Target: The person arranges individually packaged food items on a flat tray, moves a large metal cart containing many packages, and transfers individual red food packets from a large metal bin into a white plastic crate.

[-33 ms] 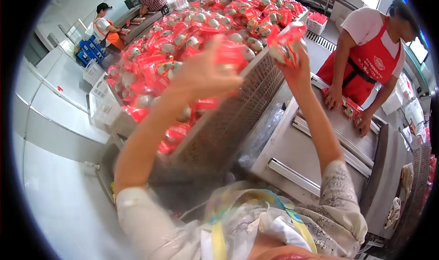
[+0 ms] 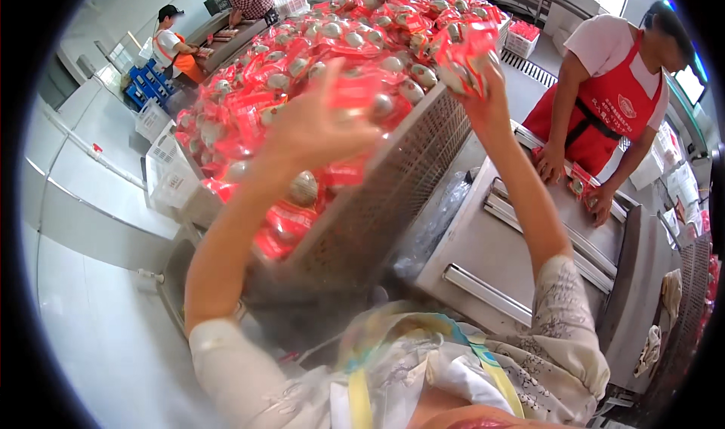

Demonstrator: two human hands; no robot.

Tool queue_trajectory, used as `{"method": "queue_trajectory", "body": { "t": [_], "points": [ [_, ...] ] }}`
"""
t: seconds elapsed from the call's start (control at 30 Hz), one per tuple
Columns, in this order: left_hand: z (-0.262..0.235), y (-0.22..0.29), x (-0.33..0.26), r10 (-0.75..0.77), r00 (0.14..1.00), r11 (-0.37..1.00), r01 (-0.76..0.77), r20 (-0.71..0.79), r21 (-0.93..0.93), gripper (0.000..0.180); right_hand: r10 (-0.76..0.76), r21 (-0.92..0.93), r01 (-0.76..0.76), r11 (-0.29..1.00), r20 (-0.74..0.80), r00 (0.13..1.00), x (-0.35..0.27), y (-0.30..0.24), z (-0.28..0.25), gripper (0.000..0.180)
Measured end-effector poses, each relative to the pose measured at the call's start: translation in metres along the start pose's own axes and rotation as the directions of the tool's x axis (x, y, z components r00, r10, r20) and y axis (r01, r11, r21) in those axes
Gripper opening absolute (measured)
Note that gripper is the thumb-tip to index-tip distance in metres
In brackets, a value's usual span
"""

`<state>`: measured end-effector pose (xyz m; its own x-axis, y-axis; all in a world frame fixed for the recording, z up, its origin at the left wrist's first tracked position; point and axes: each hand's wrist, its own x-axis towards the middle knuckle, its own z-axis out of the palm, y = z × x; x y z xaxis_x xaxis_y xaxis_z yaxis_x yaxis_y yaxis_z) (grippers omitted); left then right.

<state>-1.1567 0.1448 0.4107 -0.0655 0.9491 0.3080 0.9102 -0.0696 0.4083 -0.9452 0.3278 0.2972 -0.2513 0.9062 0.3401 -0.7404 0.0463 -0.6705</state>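
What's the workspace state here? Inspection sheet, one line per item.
Surface: grey metal machine top with long handle bars, right of a perforated metal bin.
Job's things: heap of red plastic food packets with round pale contents fills the bin.
Clutter: crumpled clear plastic film between bin and machine.
Hands: left hand on the heap, gripping a packet; right hand raised, holding a red packet.
Cables: nothing seen.
Surroundings: person in red apron at the machine; two more people seated far left; white crates; blue crates.
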Motion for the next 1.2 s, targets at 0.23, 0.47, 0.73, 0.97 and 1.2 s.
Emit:
{"method": "queue_trajectory", "body": {
  "t": [0.23, 0.47, 0.73, 0.97, 1.2],
  "points": [
    [-0.016, -0.075, -0.045, -0.129, 0.976, 0.939, 0.062, -0.177, -0.338, 0.093, -0.318, -0.746, 0.365, 0.556, 0.215, 0.923, 0.147, 0.049, 0.053, 0.082],
    [-0.003, -0.085, -0.051, -0.112, 0.967, 0.902, 0.004, -0.227, -0.432, 0.096, -0.201, -0.889, 0.192, -0.416, 0.296, 0.934, 0.204, 0.102, 0.042, 0.086],
    [0.011, -0.094, -0.046, 0.018, 0.915, 0.925, -0.168, -0.404, -0.340, 0.093, 0.090, -0.929, 0.197, -0.314, 0.177, 0.980, 0.205, 0.090, 0.059, 0.076],
    [0.016, -0.093, -0.049, -0.022, 0.909, 0.944, -0.118, -0.417, -0.307, 0.096, 0.109, -0.927, 0.338, -0.160, 0.324, 0.940, 0.231, 0.083, 0.053, 0.070],
    [0.012, -0.099, -0.046, 0.000, 0.901, 0.948, -0.139, -0.435, -0.288, 0.098, 0.044, -0.979, 0.202, -0.013, 0.202, 0.979, 0.274, 0.119, 0.057, 0.068]
  ]
}}
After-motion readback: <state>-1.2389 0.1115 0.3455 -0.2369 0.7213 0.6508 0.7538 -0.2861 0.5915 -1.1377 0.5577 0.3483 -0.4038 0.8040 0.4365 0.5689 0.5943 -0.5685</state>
